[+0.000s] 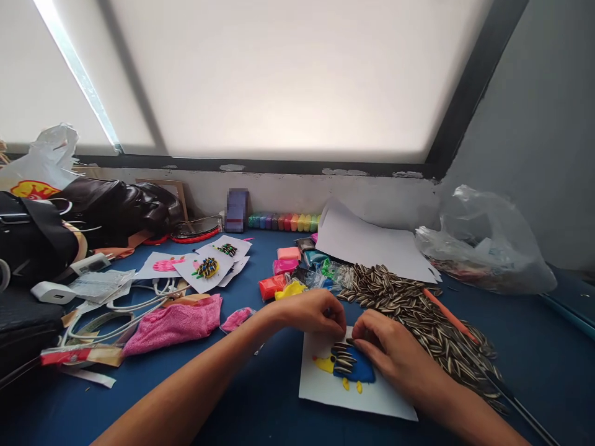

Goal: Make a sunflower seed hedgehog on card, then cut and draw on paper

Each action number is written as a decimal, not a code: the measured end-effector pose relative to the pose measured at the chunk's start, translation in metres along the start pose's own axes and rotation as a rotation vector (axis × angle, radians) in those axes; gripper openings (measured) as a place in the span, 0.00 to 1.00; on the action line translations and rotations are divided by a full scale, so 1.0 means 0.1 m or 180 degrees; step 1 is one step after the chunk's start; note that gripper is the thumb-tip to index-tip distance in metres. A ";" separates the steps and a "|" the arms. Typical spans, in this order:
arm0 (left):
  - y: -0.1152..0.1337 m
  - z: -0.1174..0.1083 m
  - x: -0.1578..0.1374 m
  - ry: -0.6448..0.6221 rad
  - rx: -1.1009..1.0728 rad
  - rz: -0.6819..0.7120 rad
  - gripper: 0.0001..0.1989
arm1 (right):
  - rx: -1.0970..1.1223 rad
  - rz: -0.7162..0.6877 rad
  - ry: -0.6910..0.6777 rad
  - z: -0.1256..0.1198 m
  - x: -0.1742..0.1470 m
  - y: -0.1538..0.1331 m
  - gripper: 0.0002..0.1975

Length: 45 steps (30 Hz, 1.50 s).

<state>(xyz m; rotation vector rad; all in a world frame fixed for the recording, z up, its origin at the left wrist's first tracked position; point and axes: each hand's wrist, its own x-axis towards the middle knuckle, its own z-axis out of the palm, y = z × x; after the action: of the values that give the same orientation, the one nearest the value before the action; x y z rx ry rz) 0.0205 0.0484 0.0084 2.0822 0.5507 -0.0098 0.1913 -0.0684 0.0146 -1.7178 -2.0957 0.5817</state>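
Observation:
A sheet of white paper [320,391] lies in front of me with a clay hedgehog picture on it. The hedgehog has a blue clay body [365,370], a yellow clay head [324,365] and two yellow feet. Several striped sunflower seeds [344,359] stick in the left part of the blue clay. My right hand [383,347] is closed in a pinch at the top of the body, with a seed at its fingertips. My left hand [320,313] hovers at the paper's top edge, fingers curled together; what they hold is hidden.
A large seed pile [395,297] with an orange-handled tool [450,317] on it spreads to the right. Clay packets [284,266], finished pictures [204,272], a pink cloth [176,323], white cables [139,303], paper sheets [367,238] and a plastic bag [488,248] lie around.

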 end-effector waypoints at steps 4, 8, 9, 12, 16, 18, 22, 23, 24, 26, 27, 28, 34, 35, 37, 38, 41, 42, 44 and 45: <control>0.01 0.00 0.00 0.0018 -0.0018 -0.0013 0.08 | 0.0074 0.0119 0.0020 -0.02 -0.01 0.01 0.08; 0.02 0.01 -0.01 -0.0001 -0.0086 -0.0038 0.08 | 0.0100 0.0001 0.0071 -0.01 -0.03 0.03 0.09; 0.02 0.01 -0.01 0.0009 -0.0089 -0.0054 0.08 | 0.0110 -0.0049 0.0082 0.00 -0.03 0.03 0.09; 0.02 0.01 -0.01 0.0016 -0.0108 -0.0095 0.09 | 0.0132 -0.0109 0.0114 0.02 -0.03 0.03 0.09; 0.00 0.02 0.00 0.0015 -0.0101 -0.0072 0.09 | 0.0161 -0.0133 0.0140 0.04 -0.02 0.04 0.10; -0.01 0.03 0.00 0.0017 -0.0135 -0.0071 0.10 | 0.0207 -0.0165 0.0111 0.04 -0.02 0.04 0.10; -0.01 0.03 -0.01 0.0030 -0.0139 -0.0049 0.09 | 0.0287 -0.0223 -0.0021 0.02 -0.01 0.06 0.11; 0.00 0.03 -0.01 0.0035 -0.0120 -0.0042 0.09 | 0.0301 -0.0232 -0.0042 0.01 -0.01 0.06 0.11; 0.00 0.03 -0.01 0.0046 -0.0103 -0.0041 0.09 | 0.0307 -0.0241 -0.0053 0.01 -0.02 0.06 0.11; 0.02 0.03 -0.02 0.0059 -0.0095 -0.0060 0.09 | 0.0312 -0.0246 -0.0075 0.01 -0.01 0.06 0.11; 0.02 0.03 -0.02 0.0060 -0.0097 -0.0069 0.09 | 0.0312 -0.0242 -0.0085 0.01 -0.01 0.07 0.10; 0.03 0.03 -0.02 0.0060 -0.0100 -0.0078 0.09 | 0.0315 -0.0238 -0.0101 0.00 -0.01 0.07 0.10; 0.03 0.03 -0.02 0.0059 -0.0117 -0.0095 0.09 | 0.0365 -0.0169 -0.0062 0.01 -0.03 0.06 0.09; 0.03 0.03 -0.02 0.0060 -0.0122 -0.0084 0.09 | 0.0363 -0.0134 -0.0035 0.01 -0.04 0.06 0.09; 0.04 0.03 -0.02 0.0056 -0.0119 -0.0084 0.09 | 0.0336 -0.0082 -0.0014 0.02 -0.04 0.06 0.10; 0.04 0.03 -0.03 0.0053 -0.0114 -0.0091 0.09 | 0.0309 -0.0076 -0.0031 0.02 -0.04 0.07 0.10; 0.05 0.03 -0.03 0.0046 -0.0092 -0.0105 0.09 | 0.0216 -0.0103 -0.0101 0.02 -0.04 0.07 0.10; 0.05 0.03 -0.03 0.0051 -0.0075 -0.0102 0.08 | 0.0199 -0.0102 -0.0110 0.02 -0.04 0.06 0.10; 0.06 0.03 -0.02 0.0073 -0.0023 -0.0097 0.08 | 0.0190 -0.0057 -0.0077 0.01 -0.05 0.06 0.10; 0.06 0.03 -0.02 0.0077 -0.0006 -0.0097 0.08 | 0.0188 -0.0017 -0.0046 0.01 -0.05 0.06 0.10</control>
<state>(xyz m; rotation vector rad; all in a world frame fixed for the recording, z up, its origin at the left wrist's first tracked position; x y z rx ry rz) 0.0215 0.0430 0.0119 2.0743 0.5970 -0.0018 0.1967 -0.0727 0.0107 -1.6799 -2.0711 0.6498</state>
